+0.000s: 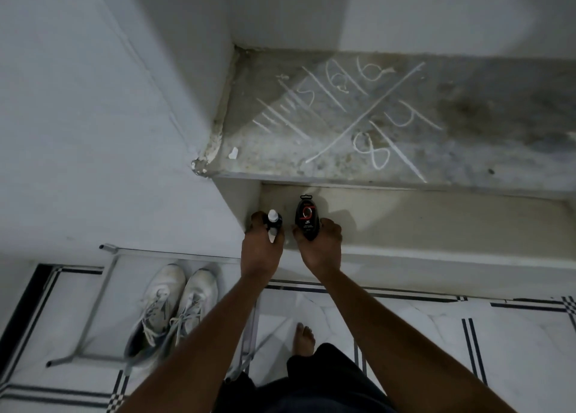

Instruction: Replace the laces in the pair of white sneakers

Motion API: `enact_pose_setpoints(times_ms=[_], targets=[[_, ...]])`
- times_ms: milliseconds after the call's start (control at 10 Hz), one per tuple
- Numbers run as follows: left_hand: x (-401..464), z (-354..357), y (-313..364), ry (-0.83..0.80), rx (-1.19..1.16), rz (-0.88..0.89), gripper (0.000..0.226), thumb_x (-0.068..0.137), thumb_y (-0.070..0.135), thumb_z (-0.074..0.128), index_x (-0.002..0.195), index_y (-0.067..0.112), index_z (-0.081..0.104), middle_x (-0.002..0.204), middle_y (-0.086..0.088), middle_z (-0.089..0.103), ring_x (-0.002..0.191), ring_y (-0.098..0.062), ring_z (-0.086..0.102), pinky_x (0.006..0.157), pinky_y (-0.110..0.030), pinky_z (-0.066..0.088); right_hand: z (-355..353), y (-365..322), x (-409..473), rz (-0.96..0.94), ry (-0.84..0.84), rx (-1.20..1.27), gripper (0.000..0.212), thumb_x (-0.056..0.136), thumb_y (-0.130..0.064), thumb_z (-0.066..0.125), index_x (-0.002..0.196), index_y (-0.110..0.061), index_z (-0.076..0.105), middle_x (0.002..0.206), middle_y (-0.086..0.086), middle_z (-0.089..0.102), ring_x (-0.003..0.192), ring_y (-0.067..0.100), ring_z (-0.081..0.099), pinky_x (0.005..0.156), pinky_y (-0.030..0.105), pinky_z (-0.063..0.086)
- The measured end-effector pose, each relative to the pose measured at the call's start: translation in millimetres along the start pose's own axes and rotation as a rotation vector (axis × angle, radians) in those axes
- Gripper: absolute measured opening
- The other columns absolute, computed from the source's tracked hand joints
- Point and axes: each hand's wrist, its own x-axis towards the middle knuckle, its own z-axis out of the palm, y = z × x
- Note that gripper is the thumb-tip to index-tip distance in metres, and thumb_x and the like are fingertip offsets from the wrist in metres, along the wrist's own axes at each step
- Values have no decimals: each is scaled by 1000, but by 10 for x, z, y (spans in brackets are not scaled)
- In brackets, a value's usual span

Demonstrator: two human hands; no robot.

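Lacing not started — both sneakers (173,309) sit side by side on the low rack (103,283) down at my left, old laces still threaded, nothing pulled. No new laces in view. My left hand (261,250) has its fingers curled round a small dark bottle (273,222) with a white cap; my right hand (318,244) grips a black polish container (306,218), thumb and fingers wrapped on its lower end. Both are at the shelf (436,222) under the chalk-marked slab (374,116) — well apart from the shoes. Everything is left: unlace, relace, twice.
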Motion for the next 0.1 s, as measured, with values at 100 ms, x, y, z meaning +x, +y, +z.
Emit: enact_pose_setpoints(times_ms=[100], targets=[[-22, 14, -120, 9, 4, -29, 35, 93, 45, 72, 116, 24, 55, 105, 1, 71, 96, -23, 70, 78, -40, 60, -54, -9, -81, 70, 32, 59, 83, 83, -62, 80, 142, -9, 54, 137, 14, 52, 122, 33, 56, 95, 41, 53]])
